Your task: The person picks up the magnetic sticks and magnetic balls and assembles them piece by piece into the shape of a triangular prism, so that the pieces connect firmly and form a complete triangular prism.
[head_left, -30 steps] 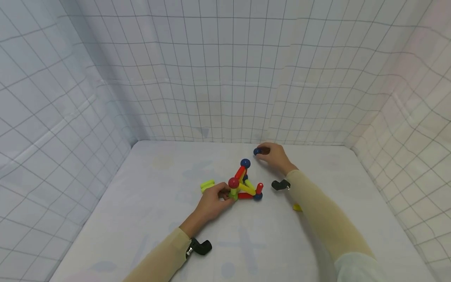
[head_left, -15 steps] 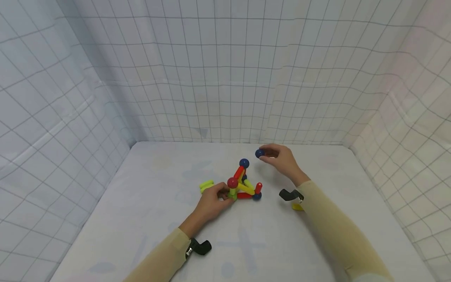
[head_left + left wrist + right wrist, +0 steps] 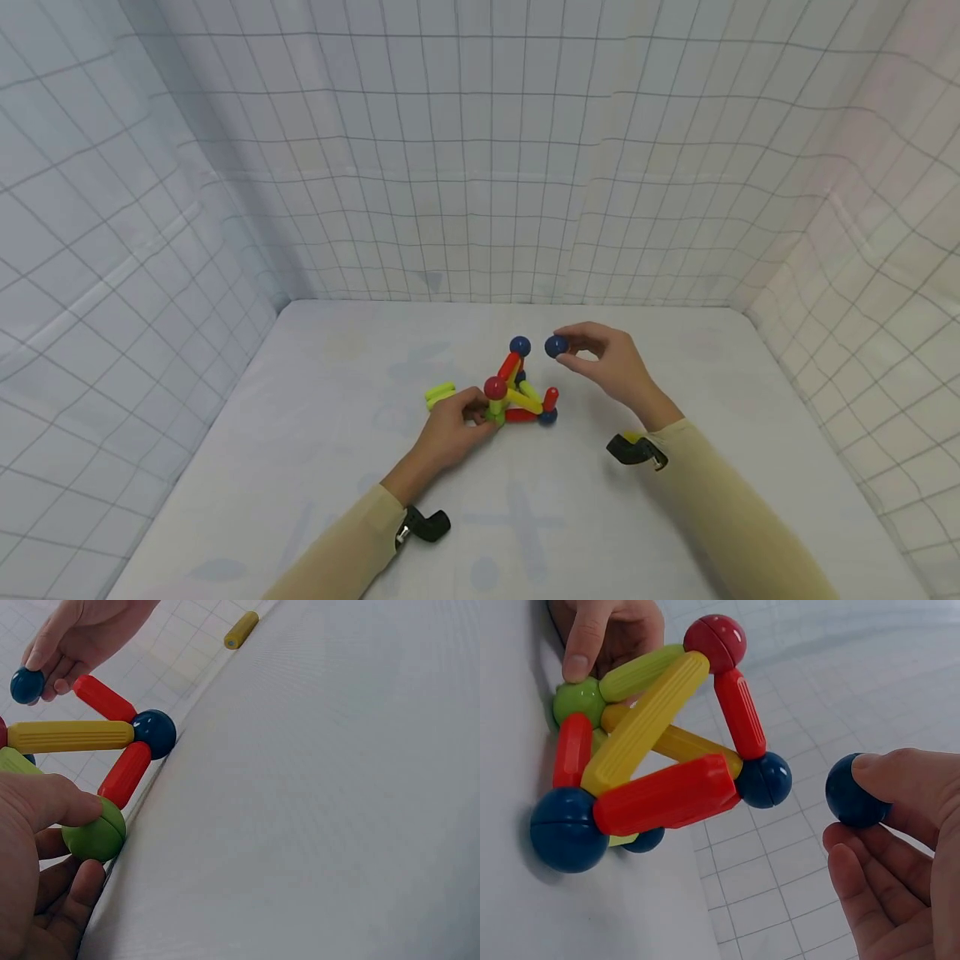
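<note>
On the table stands a frame of rods and balls [image 3: 522,402], with red, yellow and lime rods joined at blue, red and green balls. My left hand [image 3: 452,429] pinches the green ball [image 3: 95,829] at its lower left corner. A red ball [image 3: 715,643] tops a lime rod above that corner. Between thumb and fingers my right hand [image 3: 607,364] holds a loose blue ball [image 3: 857,791], apart from the frame and just right of its upper blue ball [image 3: 520,347]. One red rod [image 3: 667,795] rises from the near blue ball [image 3: 569,829] with its other end free.
Two lime rods [image 3: 440,394] lie left of the frame, beyond my left hand. A yellow piece [image 3: 241,630] lies at the right, partly behind the right wrist camera [image 3: 636,451] in the head view. White gridded cloth walls [image 3: 465,167] enclose the table's back and sides.
My right hand has come nearer, down the head view and slightly right, with the blue ball still pinched. The left hand and the frame keep their place.
</note>
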The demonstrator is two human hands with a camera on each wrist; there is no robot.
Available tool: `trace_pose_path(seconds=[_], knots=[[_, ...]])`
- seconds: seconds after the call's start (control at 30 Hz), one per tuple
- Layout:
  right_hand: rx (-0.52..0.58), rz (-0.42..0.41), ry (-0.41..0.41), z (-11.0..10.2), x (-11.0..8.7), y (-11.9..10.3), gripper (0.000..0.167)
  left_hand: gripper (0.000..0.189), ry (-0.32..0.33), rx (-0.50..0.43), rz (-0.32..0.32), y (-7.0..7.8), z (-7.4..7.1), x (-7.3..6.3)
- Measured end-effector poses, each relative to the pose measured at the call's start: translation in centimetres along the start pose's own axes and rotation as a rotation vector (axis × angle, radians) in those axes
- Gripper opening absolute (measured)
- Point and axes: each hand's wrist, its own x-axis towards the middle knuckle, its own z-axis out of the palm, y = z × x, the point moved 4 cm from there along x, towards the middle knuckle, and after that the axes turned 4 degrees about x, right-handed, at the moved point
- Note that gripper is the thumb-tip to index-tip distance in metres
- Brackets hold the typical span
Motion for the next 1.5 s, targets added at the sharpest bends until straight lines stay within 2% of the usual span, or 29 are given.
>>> trace_pose_path(seconds=[0.37,0.7,1.33,1.5], knots=[[0.004,-0.038,-0.044,1.4,-2.6,0.0,0.034,0.021,0.000,-0.009,0.014,0.0,0.0,0.0],[0.002,-0.019,-0.026,1.7,-4.2,0.3,0.034,0.021,-0.007,-0.003,0.010,-0.2,0.0,0.2],[0.003,-0.068,-0.043,2.3,-4.5,0.6,0.036,0.021,0.000,-0.012,0.016,0.5,-0.2,-0.1],[-0.012,-0.068,-0.054,2.5,-4.6,0.7,0.041,0.023,-0.011,0.010,0.000,0.5,-0.2,-0.1]])
